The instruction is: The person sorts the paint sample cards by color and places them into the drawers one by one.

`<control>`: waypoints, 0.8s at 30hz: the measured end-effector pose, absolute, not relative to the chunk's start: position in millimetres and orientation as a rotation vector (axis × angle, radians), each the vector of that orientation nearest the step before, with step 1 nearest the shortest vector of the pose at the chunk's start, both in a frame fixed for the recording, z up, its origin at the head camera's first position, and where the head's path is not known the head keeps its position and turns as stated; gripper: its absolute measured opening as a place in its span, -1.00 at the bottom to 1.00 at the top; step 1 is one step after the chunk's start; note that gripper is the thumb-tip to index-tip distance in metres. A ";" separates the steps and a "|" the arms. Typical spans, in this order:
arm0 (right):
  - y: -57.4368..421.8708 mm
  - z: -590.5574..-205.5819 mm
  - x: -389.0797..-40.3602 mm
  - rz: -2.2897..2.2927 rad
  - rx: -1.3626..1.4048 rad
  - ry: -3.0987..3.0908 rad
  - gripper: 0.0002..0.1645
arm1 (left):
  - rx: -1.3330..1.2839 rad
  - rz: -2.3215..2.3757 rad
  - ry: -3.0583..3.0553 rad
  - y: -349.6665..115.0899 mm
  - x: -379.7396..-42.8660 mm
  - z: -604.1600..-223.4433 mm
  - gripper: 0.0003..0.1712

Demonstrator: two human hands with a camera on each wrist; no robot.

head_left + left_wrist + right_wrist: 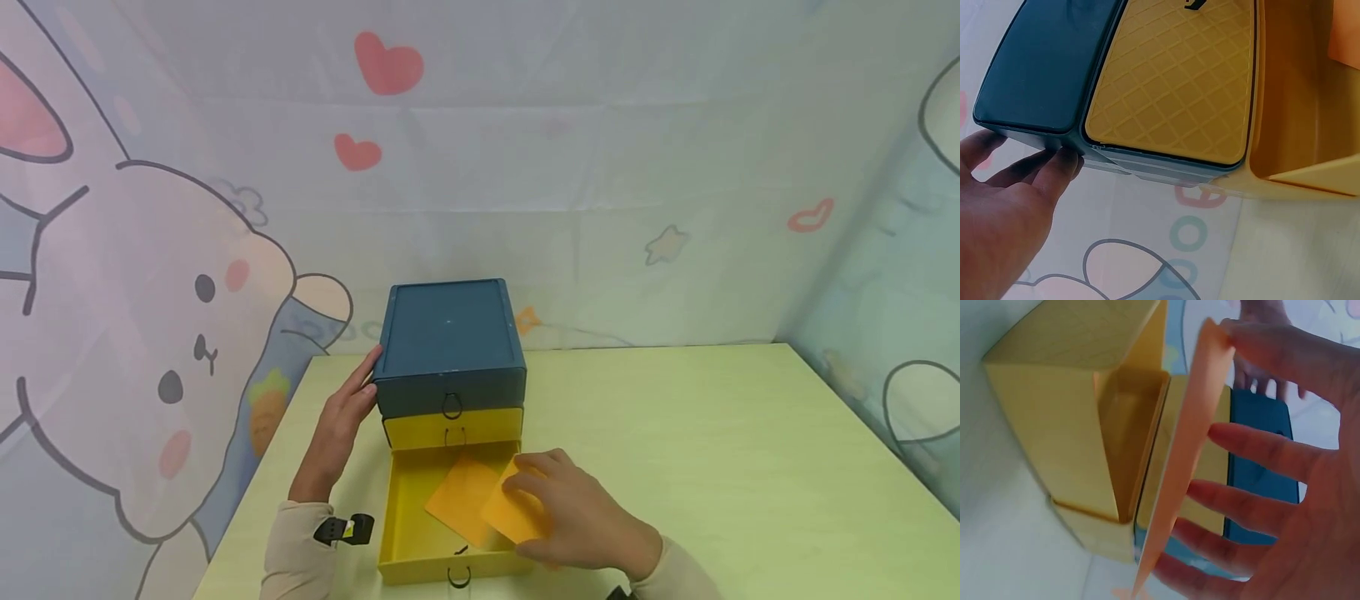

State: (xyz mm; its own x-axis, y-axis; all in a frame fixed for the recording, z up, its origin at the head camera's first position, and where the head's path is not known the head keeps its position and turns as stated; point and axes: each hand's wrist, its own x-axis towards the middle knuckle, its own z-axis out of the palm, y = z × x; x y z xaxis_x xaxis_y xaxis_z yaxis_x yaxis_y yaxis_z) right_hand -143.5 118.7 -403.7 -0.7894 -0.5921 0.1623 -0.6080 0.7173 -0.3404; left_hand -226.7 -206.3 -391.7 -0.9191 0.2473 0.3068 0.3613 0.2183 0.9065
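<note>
A small drawer cabinet (450, 333) with a dark blue top stands on the table. Its bottom yellow drawer (403, 508) is pulled out toward me. One orange paper square (459, 498) lies inside. My right hand (583, 515) pinches a second orange paper square (1188, 437) between thumb and fingertips, above the drawer's right side. The right wrist view has that sheet tilted and nearly edge-on. At the cabinet's left side, my left hand (341, 425) rests its fingertips against the blue casing. In the left wrist view its fingers (1057, 175) touch near the lower edge, holding nothing.
Above the open drawer are a closed yellow drawer (491, 425) and a dark blue front with a black ring pull (452, 407). The pale green table (675, 442) extends to the right. A printed cloth backdrop (570, 150) hangs behind it.
</note>
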 end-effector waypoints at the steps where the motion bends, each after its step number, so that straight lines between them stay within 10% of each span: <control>1: 114.5 -403.7 -146.4 0.596 1.037 -2.872 -0.44 | -0.591 -1.810 -2.378 -206.3 -226.7 -391.5 -0.39; 24: 50.4 -427.5 -191.0 0.256 1.230 -2.911 -0.46 | -0.574 -1.799 -2.393 -206.8 -227.7 -390.5 -0.40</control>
State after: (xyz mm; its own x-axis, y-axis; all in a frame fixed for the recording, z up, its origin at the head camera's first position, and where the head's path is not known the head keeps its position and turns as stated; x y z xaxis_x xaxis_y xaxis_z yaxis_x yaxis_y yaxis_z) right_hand -191.0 50.4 -427.5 -0.6985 -0.7147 0.0355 -0.7100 0.6860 -0.1595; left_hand -227.7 -206.8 -390.5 -0.9250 0.2396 0.2950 0.3500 0.2345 0.9069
